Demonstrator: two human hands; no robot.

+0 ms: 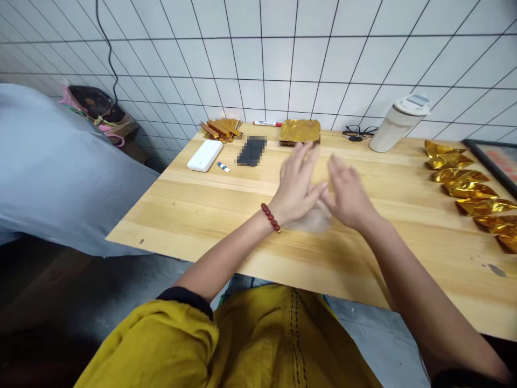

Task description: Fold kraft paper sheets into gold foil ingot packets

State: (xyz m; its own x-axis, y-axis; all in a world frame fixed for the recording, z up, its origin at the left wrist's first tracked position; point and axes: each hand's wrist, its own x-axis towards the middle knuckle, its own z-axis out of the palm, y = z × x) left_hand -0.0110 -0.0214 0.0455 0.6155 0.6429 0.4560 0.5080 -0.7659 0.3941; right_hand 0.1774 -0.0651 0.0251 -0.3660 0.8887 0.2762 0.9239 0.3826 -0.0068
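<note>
My left hand [297, 186], with a dark red bead bracelet [271, 217] at its wrist, is raised over the wooden table [202, 215]. Its fingers are stretched out and nothing shows in them. Close beside it, my right hand [349, 194] is smeared by motion, with its fingers extended; the two thumbs nearly meet. Below the hands is a pale, blurred patch [313, 218] that I cannot make out. Just beyond my left fingertips lies a stack of gold foil sheets [300, 131].
Several folded gold foil pieces [464, 189] line the right side beside a black-edged frame [495, 161]. Along the back are a tumbler [399, 123], glasses [358, 132], a red-and-white marker [266, 124] and gold strips [222, 129]. A white box-shaped device [205, 155] lies left; grey cloth [60, 167] hangs beyond.
</note>
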